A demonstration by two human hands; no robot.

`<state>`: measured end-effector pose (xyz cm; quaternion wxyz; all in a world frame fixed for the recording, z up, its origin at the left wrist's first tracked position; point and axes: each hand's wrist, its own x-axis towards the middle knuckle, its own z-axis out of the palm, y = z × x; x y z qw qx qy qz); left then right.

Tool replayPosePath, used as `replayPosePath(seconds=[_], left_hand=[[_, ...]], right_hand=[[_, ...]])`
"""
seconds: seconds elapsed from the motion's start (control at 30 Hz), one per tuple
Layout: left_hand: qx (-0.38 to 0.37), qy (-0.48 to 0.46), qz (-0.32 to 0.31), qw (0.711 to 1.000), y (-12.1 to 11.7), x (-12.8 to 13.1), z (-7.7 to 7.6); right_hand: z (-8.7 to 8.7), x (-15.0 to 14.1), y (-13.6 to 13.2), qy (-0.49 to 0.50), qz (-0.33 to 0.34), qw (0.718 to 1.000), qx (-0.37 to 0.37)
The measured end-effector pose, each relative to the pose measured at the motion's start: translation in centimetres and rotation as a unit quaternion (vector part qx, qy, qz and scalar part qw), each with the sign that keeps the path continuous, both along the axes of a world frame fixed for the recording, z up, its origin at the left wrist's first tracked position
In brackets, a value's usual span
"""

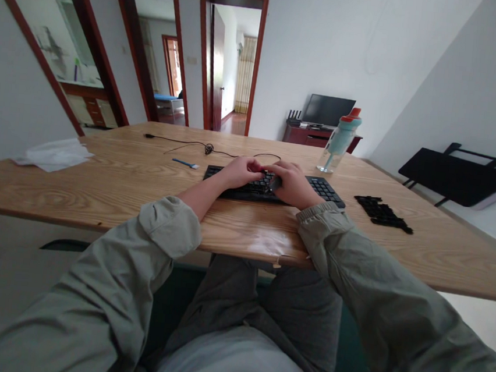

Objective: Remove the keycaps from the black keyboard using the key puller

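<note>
A black keyboard (240, 196) lies on the wooden table in front of me, partly covered by both hands. My left hand (244, 173) rests over its middle, with the fingers curled and pinched close together; whatever they hold is too small to make out. Beside it, my right hand (292, 184) is closed round a small dark grey tool (275, 183) that points down at the keys. The kind of tool is hard to tell. The fingertips of both hands nearly meet above the keyboard. To the right lie several loose black keycaps (381, 213), grouped in a patch.
A small blue-handled brush (184, 163) lies left of the keyboard. Behind it runs a black cable (191, 142) with a knot. A clear bottle with a red and teal lid (339, 141) stands at the back right. White tissue (55, 154) lies at far left.
</note>
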<state>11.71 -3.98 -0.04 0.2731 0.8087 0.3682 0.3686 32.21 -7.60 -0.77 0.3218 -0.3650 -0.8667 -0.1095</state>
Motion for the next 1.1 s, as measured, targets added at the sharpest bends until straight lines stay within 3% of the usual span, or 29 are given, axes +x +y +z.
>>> replayPosePath(seconds=[0.17, 0.37, 0.47, 0.57, 0.7, 0.8, 0.93, 1.1], left_hand=[[-0.083, -0.069, -0.082, 0.991, -1.2, -0.1, 0.4], [-0.051, -0.003, -0.147, 0.988, -2.3, 1.1, 0.9], [-0.009, 0.036, -0.083, 0.996, -1.0, 0.0, 1.6], [0.041, 0.046, 0.057, 0.996, 1.6, -3.8, 1.9], [0.047, 0.066, 0.191, 0.978, 5.3, -10.1, 0.5], [0.014, 0.085, 0.241, 0.967, 6.7, -12.6, -0.8], [-0.009, 0.081, 0.274, 0.958, 7.0, -11.9, -1.2], [0.000, 0.079, 0.260, 0.962, 6.6, -9.0, -1.0]], right_hand=[[0.2, 0.3, -1.6, -0.004, -0.005, 1.000, -0.005], [0.0, 1.9, -3.7, 0.058, 0.008, 0.998, 0.001], [-0.1, 3.4, -5.5, 0.060, -0.025, 0.998, -0.012], [-0.5, 6.4, -7.8, 0.039, -0.091, 0.993, -0.066], [-1.8, 13.1, -10.8, -0.001, -0.161, 0.971, -0.179], [-2.8, 18.8, -12.2, 0.004, -0.210, 0.950, -0.233], [-2.9, 24.1, -12.5, 0.020, -0.260, 0.936, -0.238], [-2.0, 26.1, -12.4, 0.004, -0.289, 0.932, -0.220]])
